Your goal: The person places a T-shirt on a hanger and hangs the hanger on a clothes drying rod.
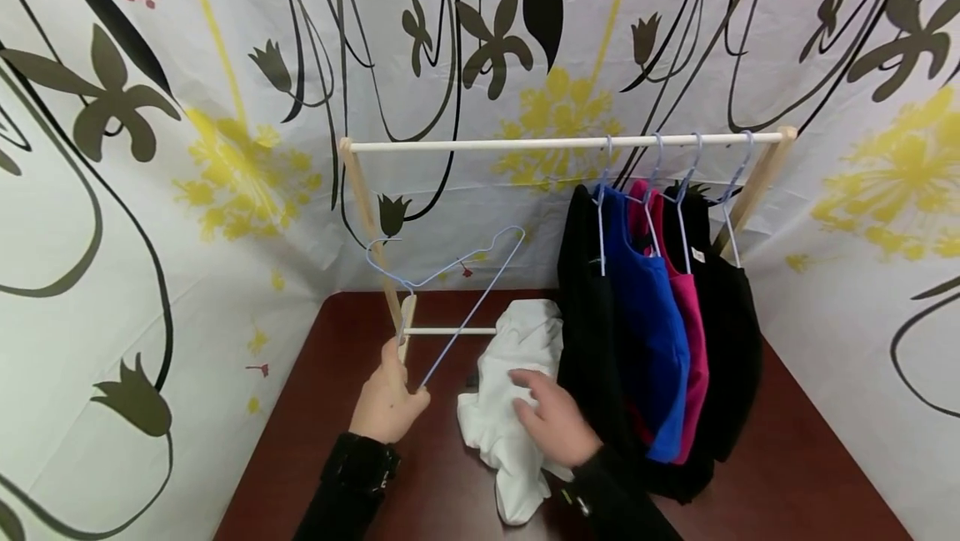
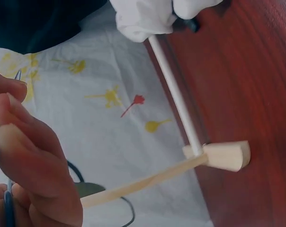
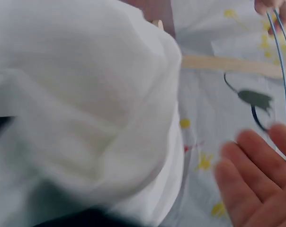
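My left hand (image 1: 390, 399) grips a thin light-blue wire hanger (image 1: 480, 299) by one end, its hook pointing to the upper left. In the left wrist view, the curled fingers (image 2: 34, 156) wrap around the wire. A crumpled white garment (image 1: 517, 391) lies on the table beside the rack. Over it is my right hand (image 1: 557, 420), fingers spread and loosely bent, holding nothing. Seen from the right wrist, the white garment (image 3: 100, 104) fills the left side, with the fingers (image 3: 247, 179) of the right hand apart from it.
A wooden rack (image 1: 480, 144) stands at the back of the dark red table (image 1: 300, 441). On its right half hang black, blue (image 1: 648, 333), pink (image 1: 693, 358) and black garments on hangers. A flower-patterned cloth (image 1: 247, 174) surrounds the table. The rack's lower bar (image 2: 174, 94) runs behind the white garment.
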The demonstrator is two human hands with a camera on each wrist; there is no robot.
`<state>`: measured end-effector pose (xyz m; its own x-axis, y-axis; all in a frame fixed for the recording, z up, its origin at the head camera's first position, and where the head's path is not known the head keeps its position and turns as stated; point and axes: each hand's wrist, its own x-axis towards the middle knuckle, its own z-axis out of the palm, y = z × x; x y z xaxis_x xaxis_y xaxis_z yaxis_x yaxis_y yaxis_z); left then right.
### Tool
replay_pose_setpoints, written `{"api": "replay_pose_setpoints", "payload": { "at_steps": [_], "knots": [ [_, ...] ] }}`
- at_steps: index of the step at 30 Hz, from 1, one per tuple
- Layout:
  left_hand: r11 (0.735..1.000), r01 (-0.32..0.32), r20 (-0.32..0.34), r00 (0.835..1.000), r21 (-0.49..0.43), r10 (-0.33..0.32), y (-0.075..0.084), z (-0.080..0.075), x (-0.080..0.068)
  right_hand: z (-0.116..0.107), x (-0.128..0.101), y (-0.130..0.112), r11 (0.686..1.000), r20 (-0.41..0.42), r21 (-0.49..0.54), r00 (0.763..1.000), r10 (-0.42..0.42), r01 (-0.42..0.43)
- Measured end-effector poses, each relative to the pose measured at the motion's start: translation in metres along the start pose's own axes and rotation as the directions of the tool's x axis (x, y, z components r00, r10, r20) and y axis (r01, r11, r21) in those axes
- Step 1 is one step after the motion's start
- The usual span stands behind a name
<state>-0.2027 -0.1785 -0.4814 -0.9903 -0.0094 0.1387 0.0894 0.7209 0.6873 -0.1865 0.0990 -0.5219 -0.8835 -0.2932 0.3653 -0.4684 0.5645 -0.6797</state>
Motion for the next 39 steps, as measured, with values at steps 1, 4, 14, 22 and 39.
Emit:
{"api": "replay_pose_setpoints", "payload": {
  "at_steps": [1, 4, 14, 22, 39],
  "knots": [
    [1.000, 0.001, -0.004, 1.000, 0.000, -0.001, -0.001, 0.003, 0.001, 0.005, 0.010, -0.004, 0.998, 0.043, -0.048, 0.999, -0.029, 0.031],
    [1.000, -0.009, -0.016, 1.000, -0.014, 0.008, -0.002, 0.013, 0.004, 0.022, 0.043, -0.013, 0.970, 0.172, -0.230, 0.985, -0.035, 0.074],
    [0.997, 0.024, 0.039, 0.999, -0.069, -0.022, -0.003, 0.030, 0.006, 0.078, 0.125, 0.010, 0.643, 0.161, -0.758, 0.987, 0.020, 0.110],
    [0.997, 0.029, 0.037, 0.999, -0.077, -0.026, -0.012, 0.033, -0.001, 0.068, 0.112, 0.056, 0.773, 0.271, -0.615, 0.879, 0.393, -0.156],
    [0.995, 0.051, 0.069, 0.997, -0.083, -0.045, -0.016, 0.033, -0.005, 0.002, 0.104, 0.077, 0.924, 0.098, -0.130, 0.922, 0.374, -0.360]
  ]
}}
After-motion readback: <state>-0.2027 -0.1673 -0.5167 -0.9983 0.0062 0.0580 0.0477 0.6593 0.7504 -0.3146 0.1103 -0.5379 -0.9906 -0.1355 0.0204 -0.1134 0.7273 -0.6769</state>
